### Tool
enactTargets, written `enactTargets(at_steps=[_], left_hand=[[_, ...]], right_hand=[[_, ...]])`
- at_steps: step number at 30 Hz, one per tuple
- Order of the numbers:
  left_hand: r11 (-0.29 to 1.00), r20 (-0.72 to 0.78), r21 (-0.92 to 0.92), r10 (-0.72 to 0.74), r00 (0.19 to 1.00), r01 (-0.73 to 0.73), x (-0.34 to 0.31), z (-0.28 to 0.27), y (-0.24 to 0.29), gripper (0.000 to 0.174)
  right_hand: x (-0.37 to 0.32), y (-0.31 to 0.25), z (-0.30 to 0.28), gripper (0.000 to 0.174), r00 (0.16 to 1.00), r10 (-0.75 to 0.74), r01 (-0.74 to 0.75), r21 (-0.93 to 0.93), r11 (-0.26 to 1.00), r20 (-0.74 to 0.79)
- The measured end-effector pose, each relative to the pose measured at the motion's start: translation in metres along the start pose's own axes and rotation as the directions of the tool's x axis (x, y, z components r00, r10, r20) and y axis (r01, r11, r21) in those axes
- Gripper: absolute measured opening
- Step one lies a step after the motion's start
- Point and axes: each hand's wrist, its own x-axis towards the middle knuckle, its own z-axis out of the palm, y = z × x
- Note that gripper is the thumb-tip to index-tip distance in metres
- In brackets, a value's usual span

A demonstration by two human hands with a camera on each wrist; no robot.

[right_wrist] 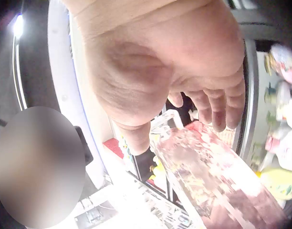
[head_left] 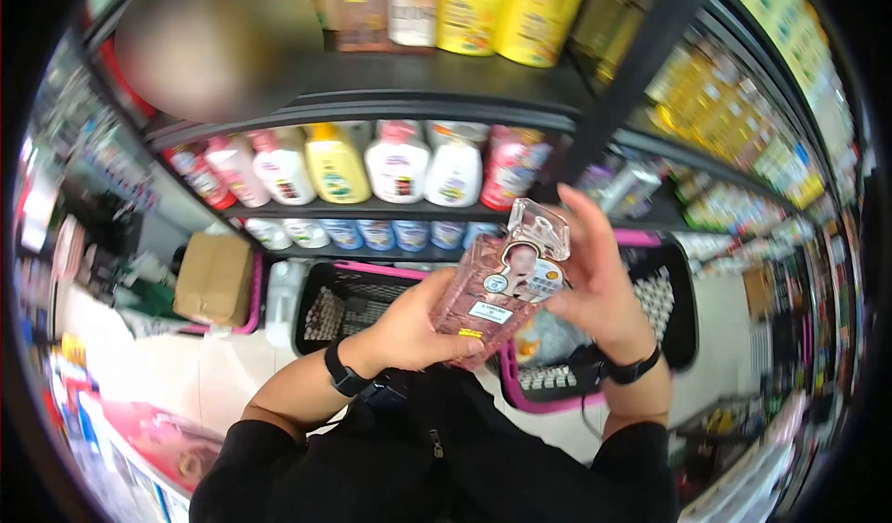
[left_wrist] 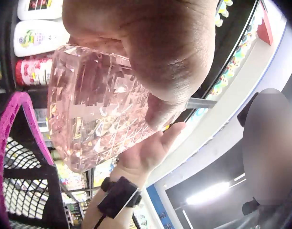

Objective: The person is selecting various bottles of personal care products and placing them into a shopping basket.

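Note:
A tall pink see-through bottle (head_left: 488, 295) with faceted sides and a clear cap (head_left: 542, 228) leans to the right in front of the person's chest. Its front label carries a portrait and small stickers. The left hand (head_left: 409, 330) grips the lower part of this bottle, thumb across the front face; in the left wrist view, the ridged pink wall (left_wrist: 96, 107) shows below that thumb. Beside the cap, the right hand (head_left: 602, 286) is spread with its thumb near the label's edge. The right wrist view shows the right hand's palm (right_wrist: 160, 62) and loosely bent fingers next to the bottle's top.
Ahead, a black shelf (head_left: 372, 105) bears white, pink and yellow pump bottles (head_left: 336, 165) and yellow jugs (head_left: 539, 12). Black baskets with pink rims (head_left: 506, 384) stand on the floor below. A cardboard box (head_left: 214, 277) sits at the left; more stocked shelves line the right.

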Motion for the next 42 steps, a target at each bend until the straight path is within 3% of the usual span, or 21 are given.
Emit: enactTargets(at_steps=[1,4,6,9,10,16,18,19,20,24,25,26,28,31,33,36,38,42], left_hand=[[0.998,-0.039,-0.054,-0.029,0.999,0.027,-0.005,-0.005,0.013,0.076],[0.983,-0.232,-0.138,0.084,0.969,-0.118,-0.02,-0.022,0.023,0.082],[0.983,-0.313,-0.095,0.117,0.943,-0.154,-0.034,-0.043,0.033,0.083],[0.978,-0.385,-0.024,0.183,0.905,-0.208,-0.056,-0.076,0.045,0.083],[0.977,-0.394,0.001,0.198,0.898,-0.215,-0.062,-0.083,0.051,0.085],[0.96,-0.379,0.145,0.278,0.883,-0.24,-0.105,-0.17,0.08,0.085],[0.897,-0.307,0.414,0.299,0.904,-0.156,-0.126,-0.213,0.11,0.082],[0.876,-0.319,0.458,0.321,0.892,-0.151,-0.139,-0.228,0.122,0.079],[0.89,-0.361,0.416,0.351,0.864,-0.187,-0.151,-0.24,0.131,0.076],[0.873,-0.312,0.453,0.343,0.886,-0.178,-0.193,-0.316,0.147,0.073],[0.919,-0.346,0.374,0.263,0.901,-0.125,-0.2,-0.337,0.15,0.071],[0.936,-0.325,0.276,0.304,0.895,-0.218,-0.203,-0.356,0.153,0.069],[0.928,-0.309,0.286,0.327,0.893,-0.24,-0.205,-0.386,0.167,0.067],[0.844,-0.309,0.45,0.453,0.836,-0.291,-0.193,-0.432,0.183,0.064],[0.814,-0.335,0.474,0.518,0.787,-0.335,-0.182,-0.451,0.199,0.062],[0.858,-0.345,0.342,0.493,0.799,-0.382,-0.166,-0.485,0.212,0.064],[0.85,-0.357,0.381,0.498,0.791,-0.363,-0.154,-0.498,0.22,0.064],[0.867,-0.394,0.393,0.46,0.796,-0.306,-0.126,-0.522,0.22,0.061]], right_hand=[[0.008,0.016,0.009,0.104,1.0,-0.02,0.018,0.102,0.995,0.02],[0.022,0.058,0.045,0.109,0.988,0.043,-0.082,0.267,0.96,0.149],[0.035,0.082,0.07,0.11,0.957,0.076,-0.139,0.213,0.967,0.279],[0.06,0.101,0.111,0.098,0.955,0.045,-0.066,0.065,0.996,0.294],[0.068,0.1,0.122,0.094,0.954,0.036,-0.032,-0.018,0.999,0.296],[0.131,0.095,0.21,0.075,0.961,0.061,-0.043,-0.072,0.996,0.269],[0.158,0.096,0.244,0.071,0.962,0.047,-0.023,-0.091,0.996,0.27],[0.171,0.097,0.262,0.071,0.961,0.046,-0.02,-0.096,0.995,0.272],[0.183,0.102,0.279,0.07,0.961,0.048,-0.021,-0.103,0.994,0.273],[0.233,0.12,0.348,0.074,0.96,0.064,-0.072,0.018,0.997,0.273],[0.245,0.126,0.364,0.076,0.957,0.053,-0.061,0.019,0.998,0.286],[0.255,0.125,0.379,0.076,0.959,0.035,-0.033,-0.014,0.999,0.283],[0.274,0.138,0.4,0.072,0.97,-0.11,0.111,0.006,0.994,0.215],[0.274,0.171,0.405,0.068,0.985,-0.141,0.162,-0.252,0.954,0.1],[0.253,0.2,0.393,0.066,0.994,0.031,0.001,-0.289,0.957,0.106],[0.201,0.24,0.364,0.065,0.949,0.307,-0.275,-0.283,0.919,0.072],[0.147,0.291,0.332,0.064,0.945,0.325,-0.315,-0.31,0.897,-0.019],[0.023,0.342,0.28,0.06,0.747,0.577,-0.658,-0.245,0.712,-0.33]])
